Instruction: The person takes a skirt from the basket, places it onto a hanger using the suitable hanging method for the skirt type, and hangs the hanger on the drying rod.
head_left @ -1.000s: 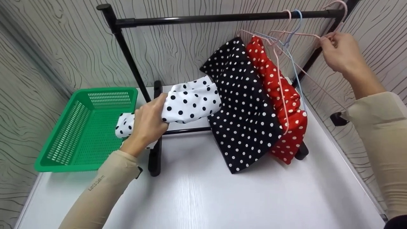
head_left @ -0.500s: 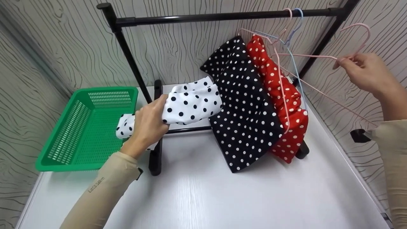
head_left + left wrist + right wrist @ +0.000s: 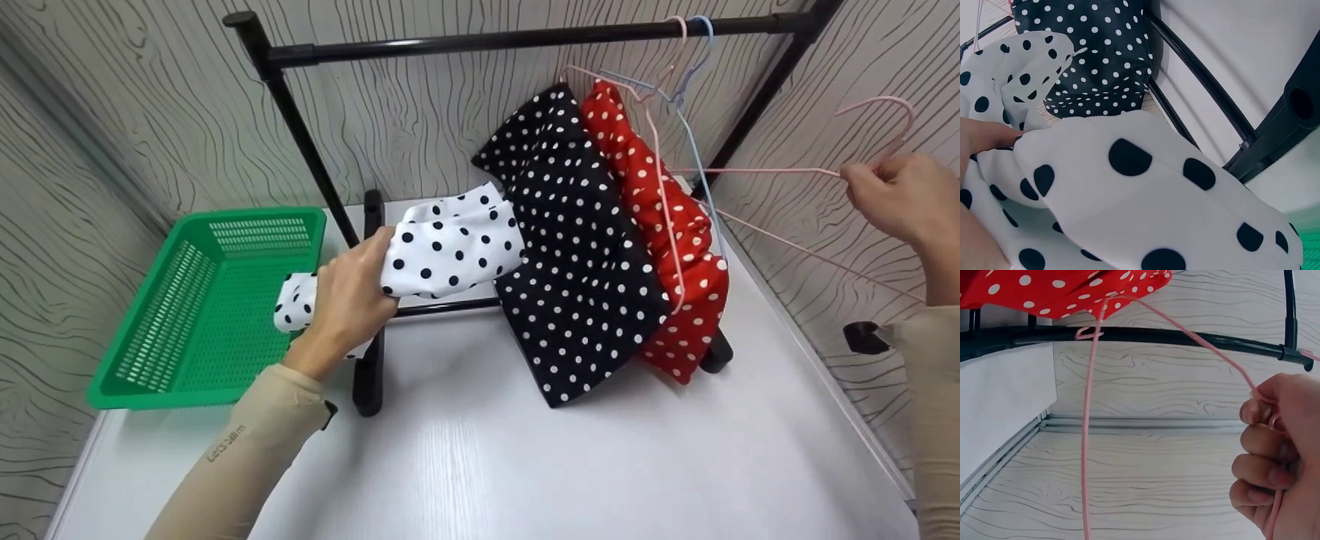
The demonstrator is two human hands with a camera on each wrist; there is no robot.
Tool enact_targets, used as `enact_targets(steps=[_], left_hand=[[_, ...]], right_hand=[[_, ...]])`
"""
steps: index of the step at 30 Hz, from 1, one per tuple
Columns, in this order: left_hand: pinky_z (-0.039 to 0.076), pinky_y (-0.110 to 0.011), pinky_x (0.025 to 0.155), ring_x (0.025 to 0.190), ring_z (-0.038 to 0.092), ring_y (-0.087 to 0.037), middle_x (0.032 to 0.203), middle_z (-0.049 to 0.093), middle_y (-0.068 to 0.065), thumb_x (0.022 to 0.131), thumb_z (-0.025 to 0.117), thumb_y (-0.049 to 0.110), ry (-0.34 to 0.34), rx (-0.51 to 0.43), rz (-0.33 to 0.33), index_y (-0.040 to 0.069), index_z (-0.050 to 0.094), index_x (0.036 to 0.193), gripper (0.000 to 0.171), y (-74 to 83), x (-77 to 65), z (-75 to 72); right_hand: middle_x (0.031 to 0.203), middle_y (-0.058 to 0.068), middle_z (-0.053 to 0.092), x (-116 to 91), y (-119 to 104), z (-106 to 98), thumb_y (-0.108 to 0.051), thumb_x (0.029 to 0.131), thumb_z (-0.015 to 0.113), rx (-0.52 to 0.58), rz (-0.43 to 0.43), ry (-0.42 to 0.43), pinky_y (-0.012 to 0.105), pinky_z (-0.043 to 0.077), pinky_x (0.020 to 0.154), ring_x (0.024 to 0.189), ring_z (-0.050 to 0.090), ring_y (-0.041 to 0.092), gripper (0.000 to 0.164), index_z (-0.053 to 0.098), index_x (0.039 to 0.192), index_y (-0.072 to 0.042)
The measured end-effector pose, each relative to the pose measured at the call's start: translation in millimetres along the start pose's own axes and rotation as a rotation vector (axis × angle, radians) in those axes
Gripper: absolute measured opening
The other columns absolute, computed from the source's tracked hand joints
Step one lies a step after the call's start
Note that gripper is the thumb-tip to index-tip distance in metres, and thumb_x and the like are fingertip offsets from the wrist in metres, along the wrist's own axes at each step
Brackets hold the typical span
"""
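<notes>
My left hand (image 3: 351,296) grips a bunched white cloth with black dots (image 3: 454,244), held in front of the rack's left post. In the left wrist view the same white dotted cloth (image 3: 1089,185) fills most of the picture. At the far right my right hand (image 3: 904,199) pinches a pink hanger (image 3: 757,171) just below its hook, off the rail. The right wrist view has the fingers of my right hand (image 3: 1275,450) curled round the pink hanger wire (image 3: 1088,427). Nothing hangs on that hanger.
A black garment rack (image 3: 480,41) stands on the white table (image 3: 480,465). On its rail, a pink and a blue hanger (image 3: 694,142) carry a black dotted cloth (image 3: 570,262) and a red dotted cloth (image 3: 637,172). A green basket (image 3: 225,300) sits at the left.
My right hand has lifted the pink hanger off the rail's right end and moved it right and down. My left hand and the white dotted cloth have stayed nearly still.
</notes>
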State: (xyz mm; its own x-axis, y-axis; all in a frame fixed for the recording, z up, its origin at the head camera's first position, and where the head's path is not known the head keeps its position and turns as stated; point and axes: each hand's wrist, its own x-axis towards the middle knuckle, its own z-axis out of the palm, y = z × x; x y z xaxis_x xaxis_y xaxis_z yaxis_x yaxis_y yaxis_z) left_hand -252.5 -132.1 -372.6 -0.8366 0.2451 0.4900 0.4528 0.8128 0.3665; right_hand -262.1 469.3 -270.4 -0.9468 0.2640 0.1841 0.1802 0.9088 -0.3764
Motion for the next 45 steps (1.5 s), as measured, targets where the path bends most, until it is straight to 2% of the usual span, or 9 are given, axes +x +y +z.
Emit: enact_targets(steps=[4,7,10,17,30,34,39,45], left_hand=[[0.048,-0.047,0.056,0.072,0.064,-0.031,0.105,0.072,-0.009,0.062,0.064,-0.013,0.002,0.000,0.005,0.011,0.059,0.130,0.073,-0.2,-0.1,0.2],[0.048,-0.046,0.057,0.073,0.064,-0.031,0.107,0.072,-0.010,0.062,0.064,-0.013,0.002,-0.003,0.006,0.011,0.059,0.131,0.073,0.1,0.0,-0.1],[0.048,-0.046,0.058,0.073,0.064,-0.031,0.106,0.072,-0.009,0.062,0.065,-0.014,0.002,-0.006,0.008,0.011,0.059,0.130,0.073,0.9,0.3,0.1],[0.050,-0.048,0.059,0.075,0.065,-0.031,0.107,0.072,-0.008,0.059,0.063,-0.015,-0.002,-0.017,0.012,0.012,0.060,0.130,0.076,3.4,-0.5,1.8],[0.050,-0.046,0.059,0.072,0.062,-0.029,0.103,0.072,-0.007,0.059,0.063,-0.015,0.016,-0.027,0.033,0.012,0.061,0.127,0.074,5.3,-0.8,2.2],[0.049,-0.047,0.060,0.071,0.060,-0.028,0.102,0.071,-0.005,0.059,0.063,-0.014,0.031,-0.029,0.041,0.012,0.062,0.125,0.072,2.2,0.1,5.5],[0.048,-0.044,0.057,0.067,0.058,-0.027,0.098,0.070,-0.004,0.057,0.063,-0.013,0.040,-0.037,0.048,0.013,0.062,0.123,0.071,-0.3,1.0,8.8],[0.045,-0.041,0.054,0.065,0.055,-0.025,0.095,0.069,-0.004,0.057,0.063,-0.013,0.054,-0.041,0.061,0.012,0.061,0.123,0.071,-4.4,0.7,13.1]], right_hand=[[0.049,0.000,0.042,-3.9,12.3,2.1,-0.030,0.101,0.041,-0.072,-0.059,-0.005,0.030,0.028,0.040,0.045,0.035,0.016,0.054,0.053,0.054,-0.007],[0.049,0.000,0.041,-7.4,20.7,6.2,-0.029,0.101,0.044,-0.107,-0.111,-0.045,0.029,0.028,0.041,0.047,0.036,0.017,0.054,0.053,0.053,-0.007],[0.050,0.000,0.040,-10.9,27.5,11.7,-0.029,0.101,0.046,-0.130,-0.151,-0.107,0.029,0.028,0.042,0.048,0.036,0.017,0.052,0.053,0.055,-0.007],[0.054,-0.002,0.041,-17.4,36.6,20.3,-0.029,0.101,0.053,-0.146,-0.190,-0.271,0.028,0.031,0.043,0.049,0.038,0.016,0.045,0.064,0.065,-0.005],[0.056,-0.003,0.039,-35.4,24.8,18.1,-0.018,0.100,0.056,-0.128,-0.238,-0.387,0.023,0.029,0.042,0.046,0.033,0.008,0.039,0.062,0.064,-0.006],[0.054,-0.007,0.035,-38.0,22.0,32.2,-0.014,0.098,0.056,-0.070,-0.286,-0.429,0.021,0.027,0.042,0.046,0.029,0.004,0.038,0.056,0.060,-0.008],[0.055,-0.013,0.029,-44.3,12.7,58.5,-0.007,0.096,0.057,0.096,-0.367,-0.489,0.018,0.023,0.042,0.048,0.024,0.000,0.042,0.043,0.056,-0.006],[0.057,-0.016,0.027,-52.7,0.0,79.3,-0.002,0.096,0.059,0.227,-0.476,-0.566,0.019,0.017,0.039,0.049,0.021,-0.004,0.046,0.040,0.055,-0.004]])
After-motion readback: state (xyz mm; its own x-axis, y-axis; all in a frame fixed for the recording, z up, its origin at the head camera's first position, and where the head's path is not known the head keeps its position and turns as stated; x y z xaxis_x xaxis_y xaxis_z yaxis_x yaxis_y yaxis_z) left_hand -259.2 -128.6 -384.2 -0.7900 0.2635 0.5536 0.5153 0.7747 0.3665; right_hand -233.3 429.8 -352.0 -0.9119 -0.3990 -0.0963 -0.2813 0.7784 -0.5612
